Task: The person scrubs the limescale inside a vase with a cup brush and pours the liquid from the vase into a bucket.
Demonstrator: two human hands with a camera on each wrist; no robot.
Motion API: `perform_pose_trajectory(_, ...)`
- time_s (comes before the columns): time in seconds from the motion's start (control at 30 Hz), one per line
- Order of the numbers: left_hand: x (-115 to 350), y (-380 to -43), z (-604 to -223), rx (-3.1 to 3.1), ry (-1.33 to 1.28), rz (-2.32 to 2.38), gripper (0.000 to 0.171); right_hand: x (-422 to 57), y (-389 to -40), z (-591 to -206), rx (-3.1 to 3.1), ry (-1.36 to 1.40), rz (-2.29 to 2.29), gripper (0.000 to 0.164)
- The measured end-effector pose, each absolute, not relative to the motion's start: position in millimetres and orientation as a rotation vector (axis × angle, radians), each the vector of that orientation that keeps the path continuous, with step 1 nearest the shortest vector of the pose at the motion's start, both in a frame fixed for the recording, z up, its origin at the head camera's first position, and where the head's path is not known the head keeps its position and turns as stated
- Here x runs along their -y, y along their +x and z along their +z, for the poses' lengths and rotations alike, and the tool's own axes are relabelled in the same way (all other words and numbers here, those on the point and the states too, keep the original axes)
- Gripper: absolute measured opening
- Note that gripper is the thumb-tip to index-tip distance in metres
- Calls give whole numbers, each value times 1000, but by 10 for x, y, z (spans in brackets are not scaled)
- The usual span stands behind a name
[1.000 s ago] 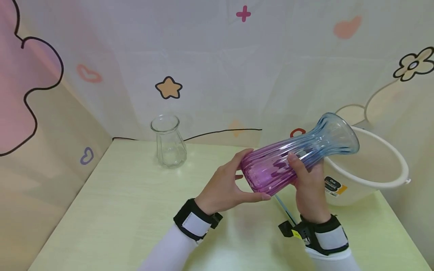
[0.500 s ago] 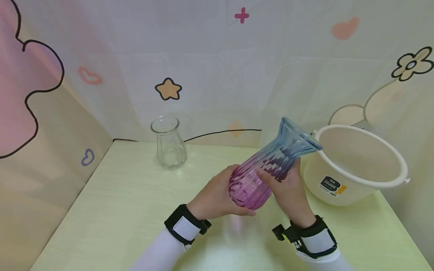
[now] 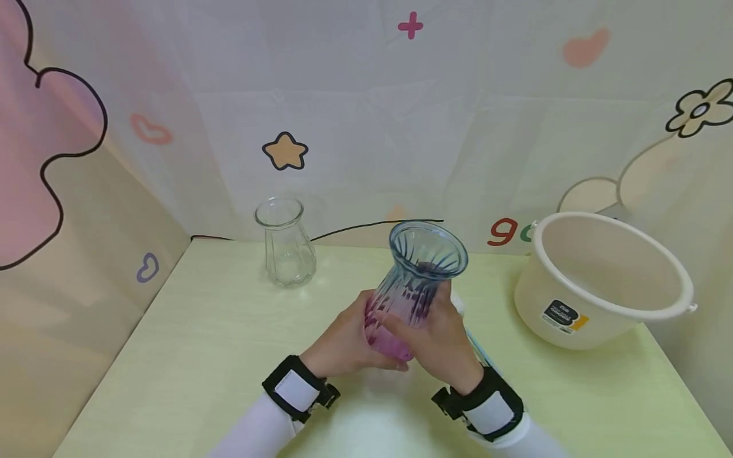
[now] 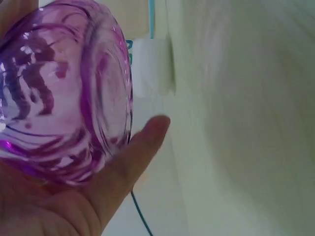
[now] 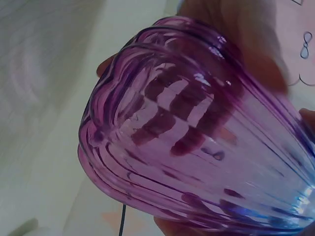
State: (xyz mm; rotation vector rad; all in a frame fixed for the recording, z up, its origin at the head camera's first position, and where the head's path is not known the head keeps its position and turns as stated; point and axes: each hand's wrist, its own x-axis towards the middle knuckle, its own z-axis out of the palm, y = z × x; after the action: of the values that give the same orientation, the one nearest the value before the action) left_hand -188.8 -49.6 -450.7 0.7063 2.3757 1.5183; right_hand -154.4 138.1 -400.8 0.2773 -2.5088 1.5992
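A ribbed glass vase (image 3: pixel 409 296), pink at the base and blue at its flared rim, is tilted above the table with its mouth up and slightly right. My left hand (image 3: pixel 346 337) holds it by the base; in the left wrist view the thumb (image 4: pixel 133 162) lies along the pink bottom. My right hand (image 3: pixel 443 343) grips the vase's side, thumb across the front. Fingers show through the pink glass (image 5: pixel 167 113) in the right wrist view. Behind the right hand lies a thin blue stick (image 3: pixel 480 348) with a white cylindrical head (image 4: pixel 151 66), mostly hidden.
A clear glass vase (image 3: pixel 289 251) stands upright at the table's back left. On the right is a white bucket (image 3: pixel 529 305) with a dark label. A printed cloth (image 3: pixel 355 95) hangs behind the table (image 3: pixel 189 356).
Both hands have brought the vase left and toward me, turning it from nearly lying to more upright, its mouth swinging away from the bucket. Bucket and clear vase stay put.
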Motion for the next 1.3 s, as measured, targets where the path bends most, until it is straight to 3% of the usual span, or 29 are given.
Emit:
perform_pose_trajectory(0.17,606,-1880,-4544,-2435,608,1595,106,-1177,-1554,-4059,2542,313,1567,102)
perform_pose_trajectory(0.53,885,-1843,-4545,-2659,457,1653,115,-800,-1666,-4128,2542,485,1488,94)
perform_pose_trajectory(0.8,1233,-1863,-4526,-2833,369,1579,104,-559,-1783,-4106,2529,675,1645,96)
perform_pose_trajectory(1.3,1900,-1840,-4432,-2933,154,1636,103,-105,-1848,-4327,2640,798,1852,88)
